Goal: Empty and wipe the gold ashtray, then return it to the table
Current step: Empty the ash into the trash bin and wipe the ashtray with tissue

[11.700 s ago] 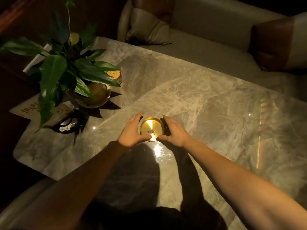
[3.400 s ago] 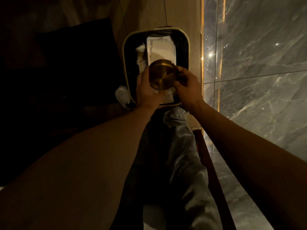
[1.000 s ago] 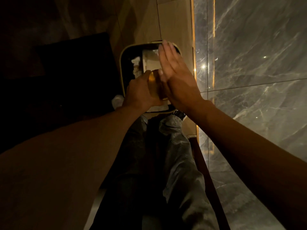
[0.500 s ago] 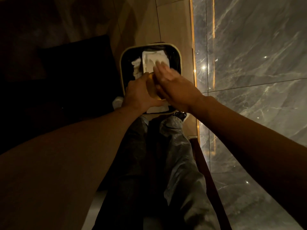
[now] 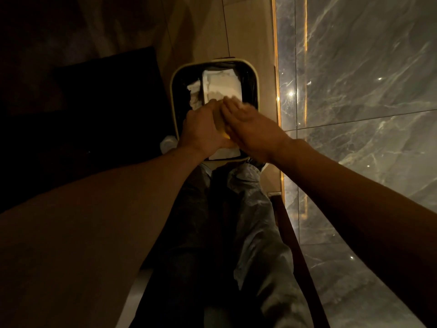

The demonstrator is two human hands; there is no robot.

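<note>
I hold the gold ashtray (image 5: pixel 220 124) on its edge over a dark waste bin (image 5: pixel 175 95) with a pale rim. My left hand (image 5: pixel 201 131) is shut on the ashtray from the left, and only a thin gold sliver shows between my hands. My right hand (image 5: pixel 250 126) lies flat against the ashtray's right side, fingers straight and blurred. White paper waste (image 5: pixel 222 86) fills the bin under the hands.
A grey marble wall (image 5: pixel 354 91) with gold trim strips rises on the right. Beige floor tiles (image 5: pixel 243 34) lie beyond the bin. A dark block (image 5: pixel 106 102) stands left of it. My legs in grey trousers (image 5: pixel 248 221) are below.
My right hand has dropped from raised and open to flat against the ashtray, its fingers now lower and blurred. My left hand keeps its grip over the bin.
</note>
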